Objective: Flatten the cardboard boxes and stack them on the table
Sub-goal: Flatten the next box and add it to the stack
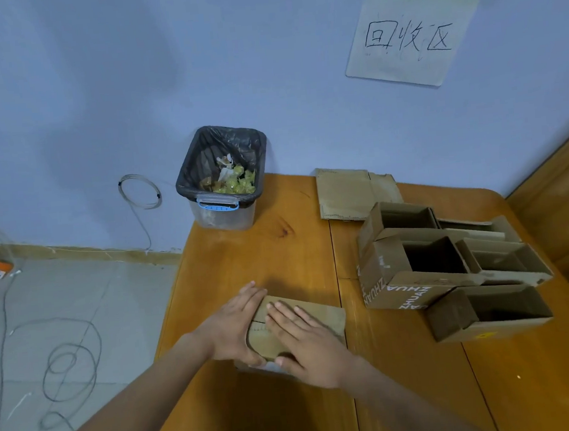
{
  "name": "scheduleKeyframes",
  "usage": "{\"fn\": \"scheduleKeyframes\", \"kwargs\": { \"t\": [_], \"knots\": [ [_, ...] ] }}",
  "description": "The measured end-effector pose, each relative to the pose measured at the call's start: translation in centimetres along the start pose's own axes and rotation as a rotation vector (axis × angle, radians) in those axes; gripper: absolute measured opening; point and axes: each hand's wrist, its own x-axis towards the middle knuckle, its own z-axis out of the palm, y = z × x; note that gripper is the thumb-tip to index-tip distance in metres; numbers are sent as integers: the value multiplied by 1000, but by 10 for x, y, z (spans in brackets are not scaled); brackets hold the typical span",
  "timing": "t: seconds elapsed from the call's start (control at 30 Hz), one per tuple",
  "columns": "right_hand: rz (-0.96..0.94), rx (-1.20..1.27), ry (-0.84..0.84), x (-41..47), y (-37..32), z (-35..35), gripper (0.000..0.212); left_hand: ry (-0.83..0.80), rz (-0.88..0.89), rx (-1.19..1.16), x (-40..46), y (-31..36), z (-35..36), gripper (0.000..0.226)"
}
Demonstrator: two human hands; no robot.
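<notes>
A flattened brown cardboard box [322, 315] lies on the wooden table [245, 260] near its front left. My left hand [234, 326] lies flat over the box's left end, fingers straight. My right hand [308, 344] presses on top of it with straight fingers, thumb along the near edge. Another flattened box [350, 192] lies at the back of the table. Several open, unflattened boxes [452, 262] stand in a cluster on the right; one has white lettering on its side.
A clear bin with a black liner [223, 176] holding scraps stands at the table's back left corner. A paper sign [412, 35] hangs on the blue wall. Cables [69, 361] lie on the floor to the left. A wooden panel [564, 204] borders the right.
</notes>
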Motion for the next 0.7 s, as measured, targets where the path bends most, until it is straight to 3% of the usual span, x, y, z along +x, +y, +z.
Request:
{"fn": "scheduleKeyframes", "kwargs": {
  "t": [0.47,0.7],
  "knots": [
    [-118,-108,-100,-7,17,-15,57,14,-20,48,2,-6,1,132],
    [-114,-226,5,-28,27,-14,48,24,-9,54,2,-7,0,131]
  ]
}}
